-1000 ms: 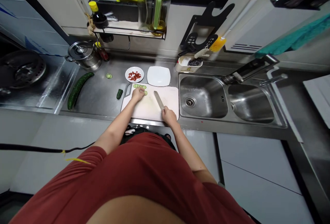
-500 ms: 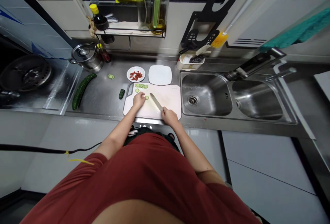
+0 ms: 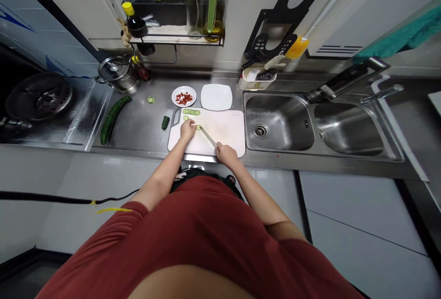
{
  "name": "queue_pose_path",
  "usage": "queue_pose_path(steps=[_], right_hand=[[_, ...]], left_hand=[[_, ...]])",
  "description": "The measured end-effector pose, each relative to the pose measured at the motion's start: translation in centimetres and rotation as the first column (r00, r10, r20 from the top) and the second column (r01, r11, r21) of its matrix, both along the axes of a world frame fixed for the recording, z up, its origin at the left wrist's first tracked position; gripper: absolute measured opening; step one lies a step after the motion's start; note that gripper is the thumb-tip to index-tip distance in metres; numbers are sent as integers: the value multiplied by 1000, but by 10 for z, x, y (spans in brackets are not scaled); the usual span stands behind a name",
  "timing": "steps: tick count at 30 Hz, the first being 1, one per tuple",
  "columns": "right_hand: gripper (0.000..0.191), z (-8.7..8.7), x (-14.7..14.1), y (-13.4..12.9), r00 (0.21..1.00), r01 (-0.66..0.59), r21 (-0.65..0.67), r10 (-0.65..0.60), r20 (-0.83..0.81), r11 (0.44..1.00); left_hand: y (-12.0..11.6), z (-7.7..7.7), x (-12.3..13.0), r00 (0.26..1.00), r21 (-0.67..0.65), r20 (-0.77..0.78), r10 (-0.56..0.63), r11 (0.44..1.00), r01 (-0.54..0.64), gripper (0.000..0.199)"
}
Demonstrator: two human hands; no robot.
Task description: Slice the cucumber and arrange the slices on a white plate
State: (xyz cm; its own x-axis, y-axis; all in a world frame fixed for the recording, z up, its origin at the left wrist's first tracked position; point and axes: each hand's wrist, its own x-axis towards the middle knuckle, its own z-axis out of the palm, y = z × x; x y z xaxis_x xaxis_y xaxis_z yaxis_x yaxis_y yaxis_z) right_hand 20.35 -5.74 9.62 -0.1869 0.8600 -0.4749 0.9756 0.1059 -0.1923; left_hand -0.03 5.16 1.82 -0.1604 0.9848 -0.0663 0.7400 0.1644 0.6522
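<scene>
Cucumber slices [image 3: 191, 112] lie in a tidy overlapping row along the top edge of a white plastic cutting board [image 3: 223, 129], and a loose round of cucumber [image 3: 199, 127] sits just beside the fingertips of the left hand [image 3: 188, 130]. That hand rests curled on the board, pressing down on whatever its palm and fingers hide, so I cannot tell whether it is holding a piece of cucumber. The right hand [image 3: 225, 154] is clenched around the handle of a chef's knife [image 3: 208, 137], with the blade slanting up the board and its tip close to the loose round. Compared with half a second earlier, the blade looks thinner, rolled further onto its edge. On the steel counter to the left lie a short cucumber end [image 3: 165, 123], a whole cucumber [image 3: 113, 120] and a small stack of slices [image 3: 150, 100]. Beyond the board are a small plate of chopped red chili [image 3: 174, 99] and a square white plate [image 3: 216, 97], with a double steel sink [image 3: 278, 122] to the right.
</scene>
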Motion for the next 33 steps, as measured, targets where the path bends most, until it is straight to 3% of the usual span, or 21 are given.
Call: queue_pose_path(steps=[11, 20, 33], right_hand=[[29, 11, -1, 15, 1000, -21, -99, 19, -24, 995], [32, 4, -5, 21, 999, -11, -100, 7, -42, 995], [32, 7, -10, 27, 999, -28, -87, 25, -37, 996]], left_hand=[[3, 6, 1, 999, -81, -43, 7, 997, -10, 19], [6, 4, 0, 999, -94, -50, 10, 995, -15, 18], [9, 5, -1, 999, -128, -43, 4, 992, -10, 18]])
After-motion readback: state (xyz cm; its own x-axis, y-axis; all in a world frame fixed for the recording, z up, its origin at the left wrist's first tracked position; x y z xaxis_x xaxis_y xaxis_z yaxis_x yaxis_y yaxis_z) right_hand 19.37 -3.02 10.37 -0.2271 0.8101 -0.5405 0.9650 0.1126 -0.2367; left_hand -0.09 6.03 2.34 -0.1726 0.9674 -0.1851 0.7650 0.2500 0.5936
